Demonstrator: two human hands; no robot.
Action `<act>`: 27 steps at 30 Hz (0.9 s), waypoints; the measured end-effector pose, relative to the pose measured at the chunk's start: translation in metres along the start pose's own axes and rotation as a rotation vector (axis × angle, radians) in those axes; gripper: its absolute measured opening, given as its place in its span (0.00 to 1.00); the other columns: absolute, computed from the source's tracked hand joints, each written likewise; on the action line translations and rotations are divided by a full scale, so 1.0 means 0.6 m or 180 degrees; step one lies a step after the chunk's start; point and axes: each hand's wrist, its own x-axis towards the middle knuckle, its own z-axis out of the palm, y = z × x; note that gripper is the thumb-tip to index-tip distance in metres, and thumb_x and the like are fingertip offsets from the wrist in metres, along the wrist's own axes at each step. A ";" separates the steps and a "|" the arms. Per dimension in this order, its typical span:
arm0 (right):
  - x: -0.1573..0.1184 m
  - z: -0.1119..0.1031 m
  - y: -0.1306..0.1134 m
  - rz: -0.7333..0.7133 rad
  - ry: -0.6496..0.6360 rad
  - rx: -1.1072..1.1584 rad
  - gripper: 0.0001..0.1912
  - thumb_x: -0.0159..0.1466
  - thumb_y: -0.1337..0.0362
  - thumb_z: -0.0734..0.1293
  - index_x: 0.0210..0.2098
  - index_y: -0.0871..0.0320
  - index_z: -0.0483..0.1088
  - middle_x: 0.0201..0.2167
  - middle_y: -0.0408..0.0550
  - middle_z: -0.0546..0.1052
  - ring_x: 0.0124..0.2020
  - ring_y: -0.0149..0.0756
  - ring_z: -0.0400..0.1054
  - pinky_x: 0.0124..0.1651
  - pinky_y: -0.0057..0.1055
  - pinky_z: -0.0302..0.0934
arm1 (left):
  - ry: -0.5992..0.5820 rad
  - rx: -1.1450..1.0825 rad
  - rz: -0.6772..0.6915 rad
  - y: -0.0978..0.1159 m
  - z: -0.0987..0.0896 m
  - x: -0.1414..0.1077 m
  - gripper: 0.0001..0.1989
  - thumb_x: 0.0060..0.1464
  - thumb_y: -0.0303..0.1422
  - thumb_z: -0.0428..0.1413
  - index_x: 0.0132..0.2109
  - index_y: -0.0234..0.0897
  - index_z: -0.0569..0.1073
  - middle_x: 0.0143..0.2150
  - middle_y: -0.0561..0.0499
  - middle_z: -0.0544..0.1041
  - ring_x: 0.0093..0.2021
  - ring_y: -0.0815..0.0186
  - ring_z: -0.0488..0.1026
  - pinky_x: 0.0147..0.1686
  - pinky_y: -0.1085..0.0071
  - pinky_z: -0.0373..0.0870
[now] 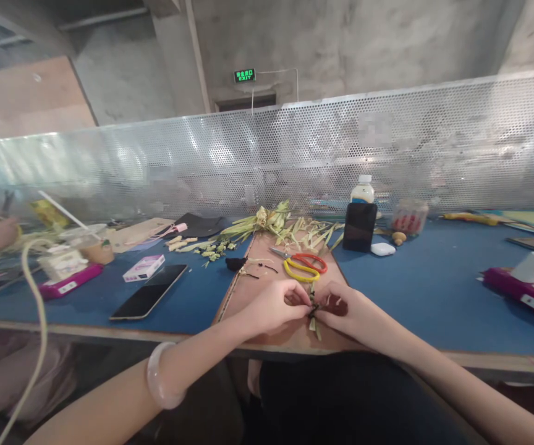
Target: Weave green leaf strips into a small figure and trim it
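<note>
At lower centre of the frame, a person's left hand (283,304) and right hand (348,309) pinch a small bundle of dark and pale strips (313,310) between close-set fingertips, over a brown board (251,288). Just above lie scissors (303,266) with 1 red and 1 yellow handle.

Between the left hand (285,304) and the right hand (341,307), over a board (241,296) on the table (415,290), is a strand bundle (313,295), with scissors (291,258) behind it and a heap of leaf strips (276,219) farther back, before a partition (304,148). Left of the board lies a flat phone (149,293), a box (143,268) behind it; right of the board stands an upright phone (360,227), a bottle (363,189) behind and a case (382,249) beside it
</note>
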 end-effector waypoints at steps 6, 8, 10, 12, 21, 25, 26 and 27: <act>0.005 0.007 -0.008 -0.0065 0.0191 -0.0381 0.05 0.54 0.68 0.62 0.26 0.57 0.70 0.28 0.44 0.70 0.29 0.32 0.64 0.32 0.28 0.58 | 0.0037 -0.0014 0.0002 -0.007 0.002 0.001 0.06 0.45 0.31 0.56 0.33 0.34 0.71 0.31 0.50 0.74 0.33 0.67 0.70 0.35 0.72 0.66; 0.006 0.008 -0.008 -0.0111 0.0249 -0.0479 0.05 0.54 0.68 0.62 0.25 0.57 0.69 0.27 0.44 0.70 0.29 0.32 0.64 0.32 0.27 0.58 | 0.0044 -0.0044 0.0034 -0.010 0.001 0.002 0.06 0.45 0.31 0.55 0.33 0.33 0.71 0.31 0.49 0.74 0.33 0.67 0.70 0.35 0.71 0.66; 0.006 0.009 -0.006 -0.0187 0.0265 -0.0559 0.04 0.53 0.69 0.62 0.24 0.57 0.68 0.27 0.44 0.70 0.29 0.32 0.64 0.32 0.27 0.58 | 0.0042 -0.0084 0.0056 -0.013 0.001 0.003 0.06 0.46 0.31 0.55 0.33 0.33 0.70 0.31 0.49 0.74 0.34 0.67 0.71 0.35 0.71 0.66; 0.007 0.010 -0.001 -0.0232 0.0251 -0.0617 0.03 0.52 0.69 0.62 0.25 0.57 0.67 0.26 0.43 0.70 0.29 0.32 0.64 0.32 0.27 0.57 | 0.0017 -0.0128 0.0069 -0.016 0.001 0.004 0.06 0.46 0.30 0.54 0.34 0.33 0.70 0.32 0.49 0.74 0.34 0.67 0.71 0.35 0.71 0.66; 0.010 0.010 0.006 0.0096 0.0153 -0.0307 0.04 0.54 0.68 0.60 0.26 0.57 0.66 0.23 0.41 0.69 0.24 0.30 0.62 0.28 0.26 0.55 | 0.0450 0.0257 0.0340 -0.008 0.008 -0.004 0.05 0.49 0.29 0.52 0.36 0.35 0.68 0.31 0.52 0.71 0.32 0.69 0.69 0.33 0.73 0.66; 0.009 0.004 0.006 0.0206 0.0089 -0.0150 0.05 0.55 0.66 0.60 0.25 0.58 0.66 0.21 0.41 0.69 0.23 0.29 0.60 0.26 0.26 0.54 | 0.0747 0.0973 0.0713 0.000 0.008 -0.011 0.04 0.51 0.29 0.51 0.35 0.36 0.69 0.32 0.52 0.71 0.31 0.70 0.68 0.31 0.73 0.65; 0.009 0.002 0.007 0.0250 0.0053 -0.0102 0.06 0.55 0.65 0.60 0.26 0.58 0.67 0.21 0.41 0.69 0.23 0.29 0.60 0.26 0.26 0.54 | 0.0799 0.1165 0.0858 0.000 0.008 -0.012 0.04 0.51 0.29 0.51 0.35 0.36 0.69 0.34 0.51 0.71 0.32 0.70 0.68 0.33 0.73 0.66; 0.010 0.001 0.007 0.0297 0.0021 -0.0048 0.06 0.55 0.65 0.60 0.26 0.58 0.67 0.22 0.41 0.70 0.24 0.30 0.61 0.27 0.26 0.54 | 0.0829 0.1370 0.1018 0.000 0.008 -0.014 0.05 0.52 0.29 0.51 0.35 0.36 0.70 0.35 0.51 0.71 0.34 0.69 0.68 0.34 0.72 0.66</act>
